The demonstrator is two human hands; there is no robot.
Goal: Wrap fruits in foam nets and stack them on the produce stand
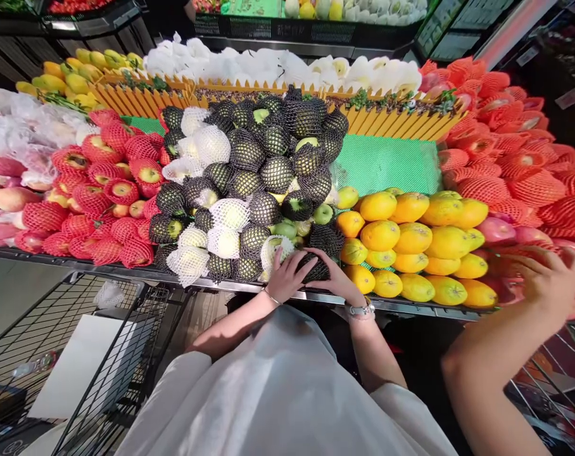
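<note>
Black-netted fruit, mostly hidden beneath my left hand and right hand; co-worker's hand blurred.

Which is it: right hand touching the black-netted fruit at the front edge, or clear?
Touching. Head view shows the right hand cupped over the black-netted fruit, fingers pressed on its net, no gap.

I see on feed: blk-net fruit mid pile, green skin showing thru diamond mesh. White-net fruit mixed in. Red-net apples left, red-yellow skin. Mangoes plain yellow-orange. Far-right fruit in orange-red net. Mat green mesh; fence yellow. Watch silver. Top white. Cart blk wire.
</note>
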